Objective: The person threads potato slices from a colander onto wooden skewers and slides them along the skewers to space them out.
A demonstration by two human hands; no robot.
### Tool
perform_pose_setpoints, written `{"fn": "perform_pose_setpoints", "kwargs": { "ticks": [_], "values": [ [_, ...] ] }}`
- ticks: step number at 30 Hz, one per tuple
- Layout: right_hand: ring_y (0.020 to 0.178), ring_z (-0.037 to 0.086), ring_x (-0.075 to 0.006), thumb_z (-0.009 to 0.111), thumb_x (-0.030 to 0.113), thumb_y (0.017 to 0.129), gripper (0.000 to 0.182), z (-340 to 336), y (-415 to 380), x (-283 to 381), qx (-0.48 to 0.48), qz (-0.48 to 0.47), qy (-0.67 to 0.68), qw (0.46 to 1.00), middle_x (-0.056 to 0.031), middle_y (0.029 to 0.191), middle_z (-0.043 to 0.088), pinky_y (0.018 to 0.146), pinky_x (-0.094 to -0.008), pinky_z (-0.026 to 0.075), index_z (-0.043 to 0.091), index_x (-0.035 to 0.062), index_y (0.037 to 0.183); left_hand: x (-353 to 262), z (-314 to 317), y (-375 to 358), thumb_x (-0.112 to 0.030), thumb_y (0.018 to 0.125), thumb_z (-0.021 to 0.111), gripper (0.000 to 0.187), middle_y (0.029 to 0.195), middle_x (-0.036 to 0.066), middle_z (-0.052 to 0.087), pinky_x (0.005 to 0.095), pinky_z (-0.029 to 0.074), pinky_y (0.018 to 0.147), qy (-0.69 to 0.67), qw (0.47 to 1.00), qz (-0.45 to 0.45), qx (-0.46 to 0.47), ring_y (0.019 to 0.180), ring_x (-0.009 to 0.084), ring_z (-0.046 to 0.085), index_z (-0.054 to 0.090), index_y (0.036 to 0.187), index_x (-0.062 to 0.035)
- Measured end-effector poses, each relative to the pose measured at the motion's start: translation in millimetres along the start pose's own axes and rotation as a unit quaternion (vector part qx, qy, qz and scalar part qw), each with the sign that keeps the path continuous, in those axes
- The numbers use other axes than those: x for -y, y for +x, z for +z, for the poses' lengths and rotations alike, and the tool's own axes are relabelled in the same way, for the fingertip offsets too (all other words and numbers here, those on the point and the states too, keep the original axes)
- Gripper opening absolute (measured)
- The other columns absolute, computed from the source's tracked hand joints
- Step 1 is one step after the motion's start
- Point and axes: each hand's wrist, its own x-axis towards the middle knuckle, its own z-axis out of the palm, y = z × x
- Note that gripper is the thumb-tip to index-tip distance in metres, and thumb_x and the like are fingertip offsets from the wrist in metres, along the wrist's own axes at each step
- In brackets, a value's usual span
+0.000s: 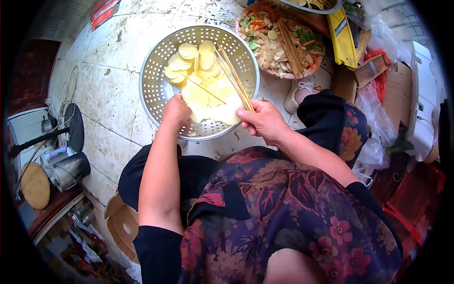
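A perforated metal colander [153,90] holds pale yellow potato slices [208,90]. My right hand [265,120] is closed around a few thin wooden skewers [235,78], which point up and left over the colander, and its fingers also touch a slice at the colander's lower right. My left hand [177,111] is closed at the colander's lower left rim; what its curled fingers hold, if anything, is hidden. Another thin skewer [205,89] lies diagonally across the slices, its upper left end above my left hand.
A pink basin [318,64] of mixed cut vegetables with a bundle of skewers [289,47] stands beyond the colander to the right. Beside it are a yellow slicer [341,38], plastic bags and cardboard [398,92]. A metal pot [71,171] and round wooden board [35,185] are at left.
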Motion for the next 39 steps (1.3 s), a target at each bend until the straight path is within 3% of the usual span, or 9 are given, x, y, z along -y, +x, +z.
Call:
{"fn": "perform_pose_setpoints", "kwargs": {
  "ticks": [4,7,8,10,14,23,26,33,39],
  "values": [
    [0.043,0.044,-0.0045,0.060,0.014,0.088,0.011,1.5,-2.5,-0.1,0.014,0.018,-0.058,0.998,0.0012,0.064,0.054,0.040,-0.0174,0.034,0.059,0.0042,0.093,-3.1,-26.2,-12.2,-0.002,0.073,0.057,0.036,0.080,0.016,0.065,0.0315,0.047,0.044,0.005,0.998,0.011,-0.061,0.056,0.0187,0.063,0.058,0.108,0.0033],
    [0.044,0.044,-0.0049,0.061,0.013,0.087,0.011,3.7,-5.8,-0.6,0.025,0.025,-0.067,0.997,0.0008,0.064,0.054,0.040,-0.0182,0.035,0.060,0.0032,0.092,-16.5,-45.9,-28.3,-0.001,0.078,0.054,0.035,0.093,0.009,0.065,0.0295,0.051,0.057,-0.349,0.934,0.012,-0.083,0.070,0.0183,0.063,0.054,0.113,0.0003],
    [0.044,0.044,-0.0050,0.061,0.013,0.086,0.011,3.9,-6.7,-0.6,0.026,0.023,-0.063,0.997,0.0004,0.064,0.054,0.041,-0.0188,0.036,0.061,0.0024,0.091,-16.1,-48.9,-28.1,-0.001,0.078,0.054,0.035,0.093,0.009,0.065,0.0295,0.051,0.057,-0.350,0.933,0.012,-0.084,0.070,0.0183,0.063,0.054,0.113,0.0003],
    [0.045,0.044,-0.0049,0.061,0.013,0.086,0.011,3.0,-7.4,-0.6,0.027,0.020,-0.061,0.998,0.0007,0.064,0.054,0.041,-0.0189,0.036,0.061,0.0023,0.091,-15.4,-55.1,-25.6,-0.005,0.081,0.053,0.030,0.097,0.009,0.062,0.0299,0.051,0.064,-0.505,0.858,0.034,-0.092,0.078,0.0178,0.062,0.054,0.111,-0.0022],
    [0.045,0.044,-0.0049,0.060,0.013,0.087,0.011,1.3,-6.5,-4.9,0.037,0.006,-0.043,0.998,0.0011,0.063,0.053,0.041,-0.0189,0.036,0.061,0.0024,0.092,-12.4,-59.4,-24.2,-0.014,0.088,0.051,0.026,0.101,0.008,0.059,0.0293,0.048,0.067,-0.571,0.812,0.063,-0.099,0.085,0.0174,0.058,0.052,0.112,-0.0041],
    [0.044,0.044,-0.0052,0.059,0.012,0.088,0.010,1.5,-6.9,-3.6,0.046,0.008,-0.046,0.998,0.0009,0.063,0.053,0.041,-0.0187,0.037,0.060,0.0026,0.093,-14.5,-60.3,-20.5,-0.011,0.089,0.049,0.026,0.108,0.014,0.056,0.0411,0.052,0.080,-0.634,0.757,0.092,-0.130,0.097,0.0262,0.058,0.050,0.112,-0.0008],
    [0.044,0.044,-0.0053,0.059,0.012,0.088,0.011,1.8,-7.2,-1.8,0.040,0.012,-0.042,0.998,0.0005,0.063,0.053,0.040,-0.0187,0.037,0.060,0.0023,0.094,-17.4,-60.4,-23.8,-0.011,0.089,0.049,0.027,0.108,0.015,0.056,0.0431,0.051,0.083,-0.616,0.771,0.107,-0.121,0.097,0.0269,0.058,0.049,0.114,0.0000],
    [0.044,0.044,-0.0056,0.060,0.012,0.088,0.012,0.5,-4.1,-4.8,0.036,-0.003,-0.048,0.998,0.0001,0.063,0.053,0.041,-0.0191,0.037,0.060,0.0016,0.094,-29.2,-48.6,-33.8,-0.012,0.087,0.051,0.027,0.107,0.017,0.056,0.0424,0.055,0.075,-0.607,0.782,0.116,-0.076,0.093,0.0269,0.061,0.049,0.110,0.0013],
    [0.045,0.045,-0.0060,0.061,0.013,0.087,0.012,1.2,-0.8,-11.9,0.039,-0.027,-0.065,0.997,-0.0005,0.062,0.054,0.041,-0.0198,0.037,0.060,0.0022,0.091,-32.7,-44.4,-34.8,-0.010,0.087,0.051,0.023,0.107,0.016,0.057,0.0388,0.056,0.074,-0.602,0.779,0.107,-0.140,0.092,0.0258,0.062,0.050,0.109,-0.0011]
  ]
}}
